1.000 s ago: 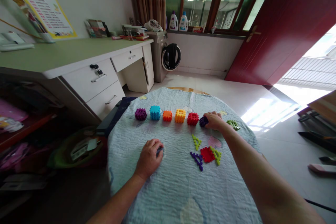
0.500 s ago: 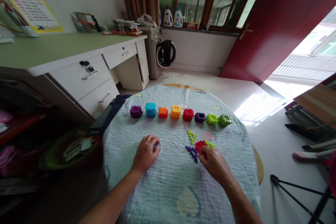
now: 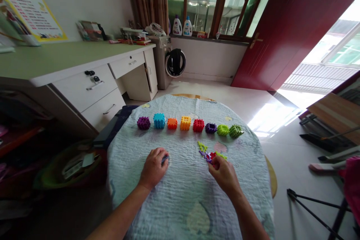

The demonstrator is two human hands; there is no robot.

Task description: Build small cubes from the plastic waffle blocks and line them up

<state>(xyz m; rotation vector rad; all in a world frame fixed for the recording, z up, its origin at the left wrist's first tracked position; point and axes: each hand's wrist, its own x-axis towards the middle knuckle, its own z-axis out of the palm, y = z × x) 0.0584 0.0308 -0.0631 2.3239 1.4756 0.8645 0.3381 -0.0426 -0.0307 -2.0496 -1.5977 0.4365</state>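
Observation:
My left hand [image 3: 154, 167] rests on the cloth at the left, its fingers curled round a small dark grey-blue piece [image 3: 165, 158] that is mostly hidden. At the right, my right hand [image 3: 223, 172] pinches a purple triangular building piece [image 3: 207, 156]. Close to my right fingertips are a red piece [image 3: 213, 155], partly covered, and a lime green triangular piece [image 3: 201, 146]. Another lime green piece [image 3: 221, 155] shows just behind my right hand. Beyond both hands stands a row of several toothed block cubes, among them a purple cube [image 3: 143, 123], a yellow cube [image 3: 185, 123] and a red cube [image 3: 198, 125].
A pale blue patterned cloth [image 3: 174, 202] covers the round table. To the left stand a desk [image 3: 70, 54] with drawers and a washing machine [image 3: 163, 63] with its door open. A red door [image 3: 270, 37] and a black tripod leg [image 3: 315, 198] are at the right.
My right hand has taken hold of the purple triangular piece and shifted it up towards the red and green pieces. My left hand keeps its grip, and the view has tilted slightly.

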